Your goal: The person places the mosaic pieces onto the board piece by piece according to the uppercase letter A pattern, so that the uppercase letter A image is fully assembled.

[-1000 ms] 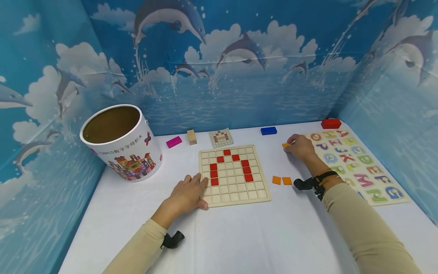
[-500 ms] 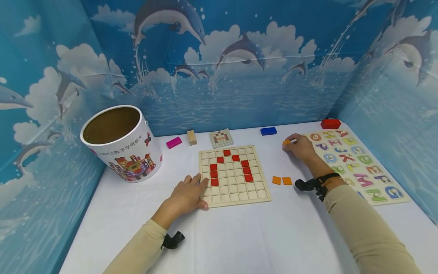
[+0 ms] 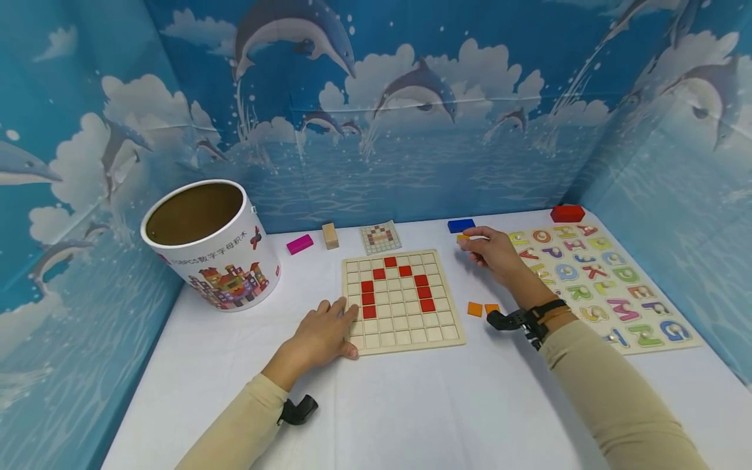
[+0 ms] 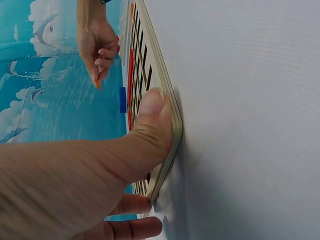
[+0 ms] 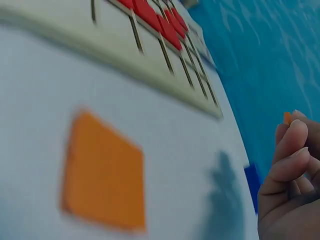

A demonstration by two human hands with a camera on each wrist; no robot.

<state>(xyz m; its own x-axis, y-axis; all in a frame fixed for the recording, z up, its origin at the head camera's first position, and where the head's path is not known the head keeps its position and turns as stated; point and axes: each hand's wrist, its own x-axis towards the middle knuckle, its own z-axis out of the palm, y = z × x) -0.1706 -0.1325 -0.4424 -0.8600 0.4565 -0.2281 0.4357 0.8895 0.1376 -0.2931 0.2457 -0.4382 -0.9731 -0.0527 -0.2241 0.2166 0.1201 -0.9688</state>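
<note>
A wooden grid board (image 3: 399,326) lies on the white table with several red square tiles (image 3: 427,305) set in an arch shape. My left hand (image 3: 320,333) rests against its left edge; in the left wrist view the thumb (image 4: 152,115) lies on the rim near a corner. Between the thumb and fingertips of my right hand (image 3: 496,254) an orange square tile (image 3: 463,238) is pinched, raised above the table beyond the board's right side. In the right wrist view only a sliver of that tile (image 5: 287,118) shows. Two more orange square tiles (image 3: 474,309) lie right of the board, one partly covered by the wrist camera.
A letter puzzle board (image 3: 611,287) lies at right under the forearm. Along the back stand a blue block (image 3: 461,226), red block (image 3: 567,213), pattern card (image 3: 380,237), wooden block (image 3: 330,236) and magenta block (image 3: 299,245). A large white bucket (image 3: 211,248) stands at left.
My right hand has moved left and away from me with the orange tile, off the puzzle board's edge toward the blue block. My left hand stays put.
</note>
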